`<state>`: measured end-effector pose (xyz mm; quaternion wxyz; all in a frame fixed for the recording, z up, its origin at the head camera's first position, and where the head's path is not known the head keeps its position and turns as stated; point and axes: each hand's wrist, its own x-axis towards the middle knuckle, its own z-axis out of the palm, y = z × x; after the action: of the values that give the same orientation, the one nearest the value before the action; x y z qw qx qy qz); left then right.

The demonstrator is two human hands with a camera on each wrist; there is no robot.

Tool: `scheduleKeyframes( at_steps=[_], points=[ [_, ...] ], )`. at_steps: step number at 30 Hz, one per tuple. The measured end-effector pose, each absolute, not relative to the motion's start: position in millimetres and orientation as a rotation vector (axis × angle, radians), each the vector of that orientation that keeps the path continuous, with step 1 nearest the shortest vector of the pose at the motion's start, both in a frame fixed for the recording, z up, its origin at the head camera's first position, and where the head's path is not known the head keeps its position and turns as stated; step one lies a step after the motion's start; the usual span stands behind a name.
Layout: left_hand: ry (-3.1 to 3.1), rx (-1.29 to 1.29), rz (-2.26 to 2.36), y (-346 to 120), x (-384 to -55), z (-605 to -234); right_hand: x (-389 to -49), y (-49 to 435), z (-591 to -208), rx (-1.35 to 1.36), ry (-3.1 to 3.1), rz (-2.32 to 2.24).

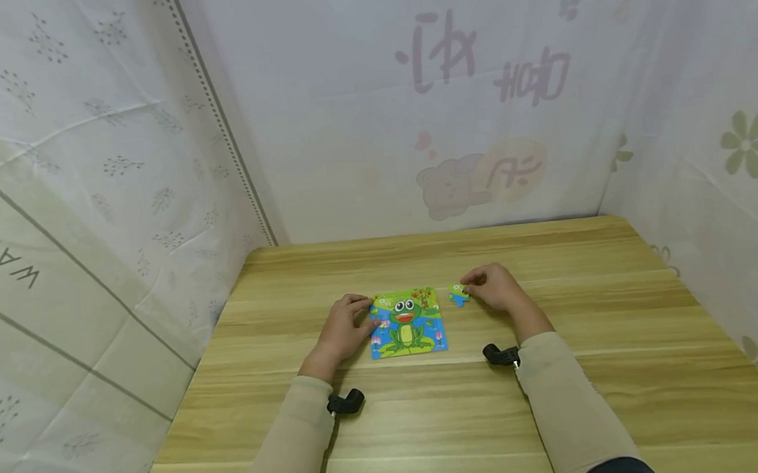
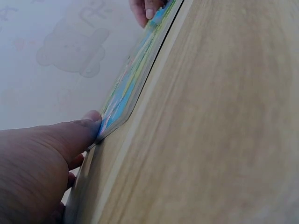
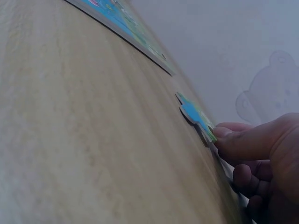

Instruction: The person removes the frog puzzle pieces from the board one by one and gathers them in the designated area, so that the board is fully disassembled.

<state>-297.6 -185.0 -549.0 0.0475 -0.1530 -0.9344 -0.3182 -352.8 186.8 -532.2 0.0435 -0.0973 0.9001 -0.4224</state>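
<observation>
Puzzle piece (image 1: pixel 458 294) sat just right of the puzzle board (image 1: pixel 407 336), toward the table's (image 1: pixel 429 421) far edge; right hand (image 1: pixel 496 288) pinched it, thumb against fingers. Left hand (image 1: pixel 343 330), thumb and fingers apart, touched the board's left edge. Piece looked light, thin, stiff; best gripped by its rim, sparing the tab.

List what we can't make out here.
Head: left edge of frog puzzle, partly under left hand.
Left wrist: frog puzzle's picture, too oblique; right hand, partly cut off at top.
Right wrist: frog puzzle, partly cut off at top; end of puzzle piece, behind right hand.
</observation>
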Motion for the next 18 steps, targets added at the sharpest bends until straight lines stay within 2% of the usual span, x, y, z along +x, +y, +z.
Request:
scheduleKeyframes(
  at_steps=[18],
  points=[
    [-2.861, -0.468, -0.995, -185.5, -296.5, -547.3, -350.9, 188.0, -529.7, -0.275, 2.715, -1.308]
  ],
)
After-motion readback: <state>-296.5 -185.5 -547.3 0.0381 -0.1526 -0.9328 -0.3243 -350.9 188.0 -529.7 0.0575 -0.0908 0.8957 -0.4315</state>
